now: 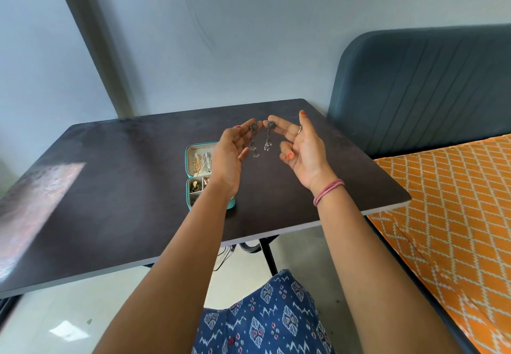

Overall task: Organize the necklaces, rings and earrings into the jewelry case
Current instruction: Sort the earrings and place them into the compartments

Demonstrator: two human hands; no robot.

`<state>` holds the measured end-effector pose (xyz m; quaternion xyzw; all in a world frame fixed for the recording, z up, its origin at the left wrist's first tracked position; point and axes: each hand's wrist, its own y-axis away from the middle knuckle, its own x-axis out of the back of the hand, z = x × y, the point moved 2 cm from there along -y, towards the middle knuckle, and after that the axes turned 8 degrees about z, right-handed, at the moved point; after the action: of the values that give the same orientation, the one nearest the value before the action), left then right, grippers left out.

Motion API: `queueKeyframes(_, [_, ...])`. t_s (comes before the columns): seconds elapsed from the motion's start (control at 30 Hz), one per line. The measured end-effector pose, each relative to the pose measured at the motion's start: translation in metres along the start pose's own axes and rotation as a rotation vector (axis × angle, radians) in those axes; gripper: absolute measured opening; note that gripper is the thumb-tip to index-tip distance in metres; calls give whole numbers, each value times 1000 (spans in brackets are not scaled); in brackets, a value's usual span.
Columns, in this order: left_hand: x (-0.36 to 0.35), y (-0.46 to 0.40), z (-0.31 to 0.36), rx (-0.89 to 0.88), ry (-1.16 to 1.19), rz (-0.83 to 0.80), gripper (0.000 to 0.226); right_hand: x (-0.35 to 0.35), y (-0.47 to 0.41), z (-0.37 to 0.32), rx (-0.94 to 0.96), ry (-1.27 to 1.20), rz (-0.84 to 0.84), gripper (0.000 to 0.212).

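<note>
Both hands are raised above the dark table (110, 187), each pinching a silver dangle earring by its flower-shaped top: the left hand (231, 157) holds the left earring (253, 139) between thumb and fingertips, and the right hand (302, 146) holds the right earring (268, 136) the same way, its little finger curled inward. The two earrings hang side by side, close but apart. Beneath the left wrist lies the open turquoise jewelry case (193, 171), with gold chains in its lid and small pieces in its compartments.
</note>
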<state>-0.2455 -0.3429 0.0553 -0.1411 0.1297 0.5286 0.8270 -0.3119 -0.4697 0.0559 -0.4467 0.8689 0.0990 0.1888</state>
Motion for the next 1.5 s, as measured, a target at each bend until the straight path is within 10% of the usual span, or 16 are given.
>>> queueKeyframes(1.5, [95, -17, 7, -49, -220, 80, 28, -52, 7, 70, 14, -22, -132, 60])
